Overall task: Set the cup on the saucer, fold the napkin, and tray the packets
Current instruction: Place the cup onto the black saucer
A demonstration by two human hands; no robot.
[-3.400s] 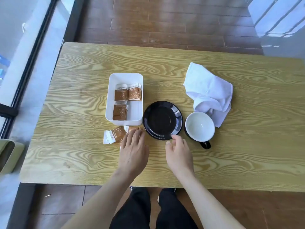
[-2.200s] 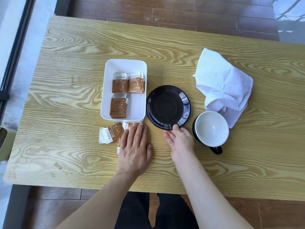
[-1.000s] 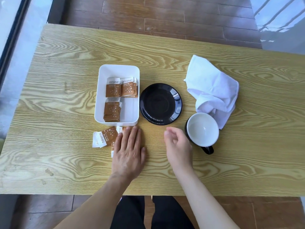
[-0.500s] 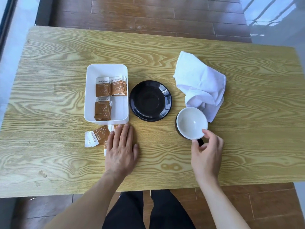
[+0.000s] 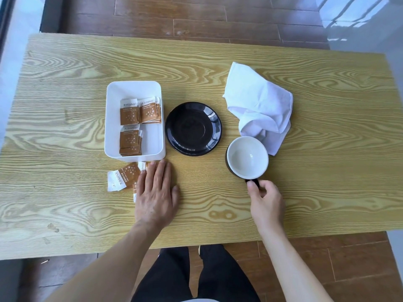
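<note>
Ceramic cup (image 5: pixel 247 157), lower right of centre: rigid, breakable, likely smooth; handle is best hold. Right hand (image 5: pixel 266 200) pinches handle. Left hand (image 5: pixel 156 192) lies flat, open.

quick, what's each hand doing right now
Left hand: open, flat on the table, partly over loose packets.
Right hand: fingers closed on the cup handle.

Wood-grain tabletop (image 5: pixel 65 118) carries a white tray (image 5: pixel 113 118) at left, loose packets (image 5: pixel 122 178) just below it, a black saucer (image 5: pixel 193 128) at centre, a cup (image 5: pixel 247 157) beside it, and a crumpled white napkin (image 5: pixel 259 103) behind the cup.
</note>
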